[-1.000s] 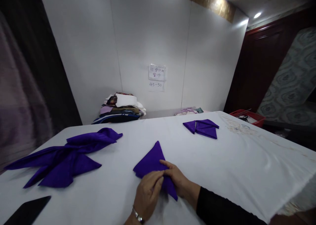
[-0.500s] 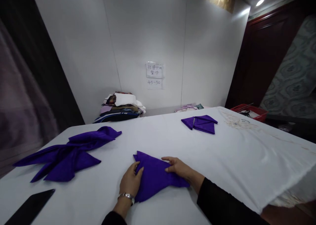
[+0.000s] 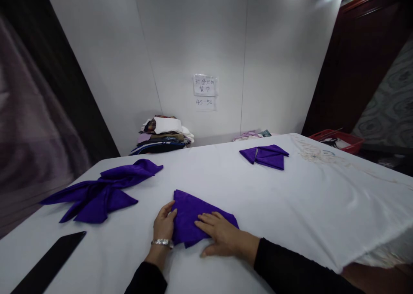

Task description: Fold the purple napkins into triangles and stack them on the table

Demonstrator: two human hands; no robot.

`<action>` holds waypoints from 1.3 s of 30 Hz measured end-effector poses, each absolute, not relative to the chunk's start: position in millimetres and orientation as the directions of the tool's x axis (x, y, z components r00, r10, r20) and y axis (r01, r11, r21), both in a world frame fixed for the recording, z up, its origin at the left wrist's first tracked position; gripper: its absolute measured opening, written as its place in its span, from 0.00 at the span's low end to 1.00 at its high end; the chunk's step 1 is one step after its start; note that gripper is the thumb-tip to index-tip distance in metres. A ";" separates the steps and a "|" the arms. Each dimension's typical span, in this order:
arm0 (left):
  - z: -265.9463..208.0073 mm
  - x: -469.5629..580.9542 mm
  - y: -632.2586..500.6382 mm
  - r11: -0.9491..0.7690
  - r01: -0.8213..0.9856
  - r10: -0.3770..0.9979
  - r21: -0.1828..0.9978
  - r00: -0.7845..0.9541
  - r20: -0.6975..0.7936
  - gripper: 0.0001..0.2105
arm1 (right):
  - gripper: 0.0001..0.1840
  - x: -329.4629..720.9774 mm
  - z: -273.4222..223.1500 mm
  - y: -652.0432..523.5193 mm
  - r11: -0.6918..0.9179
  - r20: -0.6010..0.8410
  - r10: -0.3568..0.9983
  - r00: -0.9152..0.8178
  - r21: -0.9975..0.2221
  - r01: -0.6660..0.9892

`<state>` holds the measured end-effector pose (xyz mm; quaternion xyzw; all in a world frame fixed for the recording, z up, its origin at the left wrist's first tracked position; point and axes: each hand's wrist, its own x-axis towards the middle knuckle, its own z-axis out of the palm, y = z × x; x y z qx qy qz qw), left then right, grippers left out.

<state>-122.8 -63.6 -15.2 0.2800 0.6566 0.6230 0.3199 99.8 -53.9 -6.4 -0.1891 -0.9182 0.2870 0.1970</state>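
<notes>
A folded purple napkin lies in front of me on the white-covered table, its left edge upright and its top edge sloping down to the right. My left hand, with a silver band at the wrist, pinches that left edge between thumb and fingers. Flat across the napkin's lower right part rests my right hand, fingers spread and thumb on the tablecloth. Another folded purple napkin sits farther back on the right. Over on the left, loose purple cloth is heaped with its corners splayed out.
The white tablecloth has wrinkles on the right. A dark flat object lies at the near left. Folded clothes are stacked beyond the far edge, below a wall sign. A red basket stands at the back right.
My right hand has moved left and flattened onto the napkin. The napkin's right and lower parts have been folded in, so it is smaller. The view has shifted slightly.
</notes>
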 end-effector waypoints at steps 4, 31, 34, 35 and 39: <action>-4.0 -118.4 -68.1 0.050 -0.268 0.860 0.962 -0.478 -0.178 0.22 | 0.21 90.4 -17.1 -49.5 0.680 0.306 0.561 -0.769 -0.700 0.218; -33.0 -98.7 -71.2 -0.142 0.897 0.947 0.419 0.000 0.320 0.14 | 0.42 127.8 -15.3 33.6 -0.132 -0.059 0.963 -0.262 -0.954 -0.270; -27.6 -96.4 -72.8 -0.158 0.910 0.961 0.384 0.052 0.272 0.10 | 0.44 130.5 -18.1 37.0 -0.096 -0.043 0.967 -0.251 -0.975 -0.202; -25.2 -96.8 -73.4 -0.157 0.909 0.963 0.386 0.054 0.266 0.10 | 0.44 131.0 -18.9 37.2 -0.085 -0.035 0.967 -0.251 -0.978 -0.189; -17.1 -108.5 -74.4 -0.146 0.902 0.947 0.406 0.009 0.320 0.09 | 0.41 132.7 -23.5 36.5 -0.014 0.016 0.972 -0.233 -0.992 -0.128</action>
